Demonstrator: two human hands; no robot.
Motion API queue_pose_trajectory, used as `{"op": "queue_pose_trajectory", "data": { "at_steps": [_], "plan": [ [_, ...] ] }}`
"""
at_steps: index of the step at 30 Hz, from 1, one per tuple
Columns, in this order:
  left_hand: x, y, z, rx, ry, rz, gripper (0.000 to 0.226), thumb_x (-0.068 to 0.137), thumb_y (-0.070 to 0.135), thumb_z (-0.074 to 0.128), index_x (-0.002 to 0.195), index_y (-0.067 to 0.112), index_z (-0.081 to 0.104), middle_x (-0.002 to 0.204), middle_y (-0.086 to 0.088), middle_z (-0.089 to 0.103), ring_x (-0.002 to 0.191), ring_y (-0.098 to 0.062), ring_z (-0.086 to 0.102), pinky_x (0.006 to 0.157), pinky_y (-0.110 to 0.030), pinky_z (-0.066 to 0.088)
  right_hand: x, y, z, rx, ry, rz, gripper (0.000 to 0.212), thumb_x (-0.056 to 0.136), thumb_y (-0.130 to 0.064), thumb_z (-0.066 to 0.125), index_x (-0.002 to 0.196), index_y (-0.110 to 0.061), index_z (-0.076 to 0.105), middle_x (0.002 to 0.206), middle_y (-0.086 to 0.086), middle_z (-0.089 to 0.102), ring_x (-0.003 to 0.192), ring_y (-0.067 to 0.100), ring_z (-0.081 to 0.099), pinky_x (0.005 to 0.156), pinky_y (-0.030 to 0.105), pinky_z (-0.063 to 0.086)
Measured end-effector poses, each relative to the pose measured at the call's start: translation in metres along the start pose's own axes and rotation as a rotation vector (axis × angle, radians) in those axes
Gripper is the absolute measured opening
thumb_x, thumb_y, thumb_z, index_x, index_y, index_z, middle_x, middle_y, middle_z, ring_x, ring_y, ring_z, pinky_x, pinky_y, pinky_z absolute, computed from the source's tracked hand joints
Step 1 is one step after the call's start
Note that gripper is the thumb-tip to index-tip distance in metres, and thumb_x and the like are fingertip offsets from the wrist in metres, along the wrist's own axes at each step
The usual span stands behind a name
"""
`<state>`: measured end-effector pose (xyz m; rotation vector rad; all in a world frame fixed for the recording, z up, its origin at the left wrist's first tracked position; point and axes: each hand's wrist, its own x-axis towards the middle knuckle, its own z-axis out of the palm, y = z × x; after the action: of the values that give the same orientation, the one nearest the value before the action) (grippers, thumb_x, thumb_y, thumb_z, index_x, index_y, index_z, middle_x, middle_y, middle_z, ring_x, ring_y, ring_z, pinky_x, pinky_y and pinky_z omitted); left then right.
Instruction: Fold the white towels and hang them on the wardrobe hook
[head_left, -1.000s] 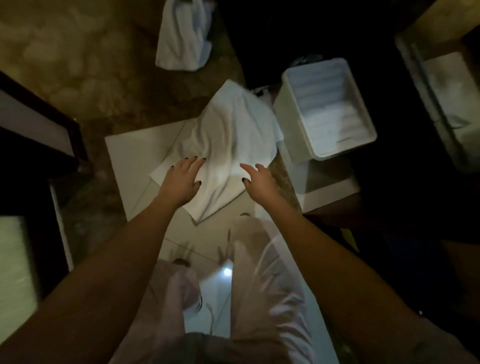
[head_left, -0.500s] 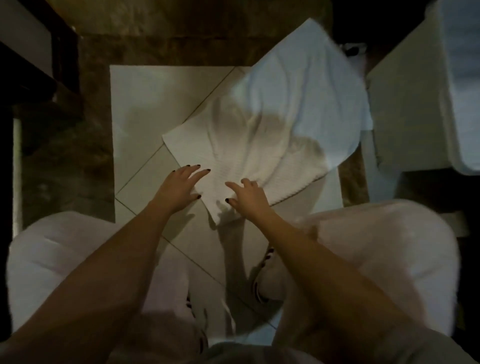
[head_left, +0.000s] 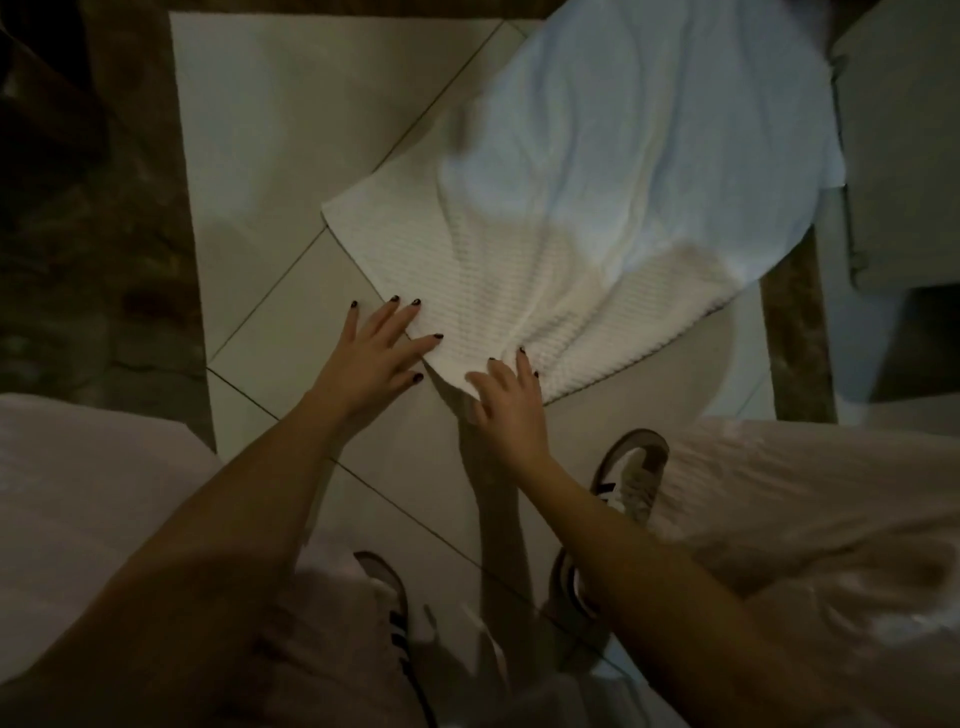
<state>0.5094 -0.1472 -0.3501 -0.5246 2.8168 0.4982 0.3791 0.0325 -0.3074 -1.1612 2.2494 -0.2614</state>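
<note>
The person is crouching over a white towel (head_left: 597, 223) that is lying spread on the pale floor tiles (head_left: 291, 130), its nearest corner pointing back toward the 2 sneakers (head_left: 631, 475). Both hands are resting on that corner with fingers spread and flat, gripping nothing: the left hand (head_left: 379, 358) is lying half on the tile and half on the towel's edge, and the right hand (head_left: 511, 402) is pressing its fingertips into the cloth just beside it. The towel is looking soft and limp, with a ribbed weave and loose ripples running away from the hands, so I am judging it to be light and quick to bunch or slide on the smooth tile rather than holding any shape. The far half is lying in cooler light, close to a pale box-like thing (head_left: 904, 145) at the right, which I cannot identify. For a clean fold, the corners and straight hems are looking like the sensible places to pinch, 1 in each hand, lifting just enough to carry the edge across. No wardrobe or hook is showing here, so the hanging appears a good way off.
</note>
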Motion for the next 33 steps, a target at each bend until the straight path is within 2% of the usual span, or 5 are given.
{"op": "queue_pose_trajectory", "data": {
  "at_steps": [4,12,16,29,33],
  "plan": [
    [0.005,0.023,-0.023,-0.089,0.125,0.038,0.042,0.089,0.028,0.065,0.131,0.027,0.059,0.144,-0.007,0.048,0.139,-0.032,0.035,0.111,-0.062,0.016,-0.008,0.005,-0.032,0.188,0.155,-0.051,0.028,0.089,-0.004,0.061,0.117,-0.003,0.067,0.117,0.019,0.067,0.117,0.04,0.056,0.11,0.037,0.028],
    [0.021,0.094,-0.194,-0.305,0.43,0.051,0.014,0.085,0.001,0.067,0.098,0.001,0.073,0.096,-0.017,0.073,0.093,-0.032,0.07,0.104,-0.052,0.039,-0.037,-0.018,-0.201,0.292,0.272,0.0,0.039,0.094,0.0,0.055,0.13,-0.012,0.061,0.123,0.011,0.066,0.11,0.027,0.064,0.099,0.03,0.044],
    [0.027,0.146,-0.313,-0.383,0.548,0.034,0.016,0.089,0.005,0.06,0.1,0.004,0.072,0.097,-0.013,0.073,0.096,-0.038,0.067,0.092,-0.044,0.047,-0.06,-0.04,-0.323,0.345,0.395,0.037,0.032,0.095,-0.002,0.056,0.126,-0.007,0.063,0.122,0.012,0.067,0.109,0.027,0.065,0.099,0.031,0.046],
    [-0.033,0.307,-0.678,-0.68,0.526,0.204,0.013,0.088,0.012,0.066,0.1,0.011,0.071,0.089,-0.001,0.072,0.084,-0.01,0.067,0.076,-0.027,0.055,-0.234,-0.154,-0.633,0.603,0.765,0.153,0.032,0.097,-0.012,0.052,0.125,-0.022,0.065,0.113,-0.005,0.069,0.096,0.0,0.061,0.085,0.02,0.051],
    [-0.067,0.346,-0.746,-0.802,0.442,0.231,0.009,0.088,0.012,0.065,0.095,0.015,0.07,0.084,0.005,0.068,0.084,-0.009,0.066,0.077,-0.027,0.053,-0.297,-0.182,-0.683,0.652,0.815,0.205,0.033,0.096,-0.015,0.055,0.126,-0.025,0.064,0.082,-0.021,0.059,0.068,-0.008,0.055,0.063,0.005,0.042]
  ]
}}
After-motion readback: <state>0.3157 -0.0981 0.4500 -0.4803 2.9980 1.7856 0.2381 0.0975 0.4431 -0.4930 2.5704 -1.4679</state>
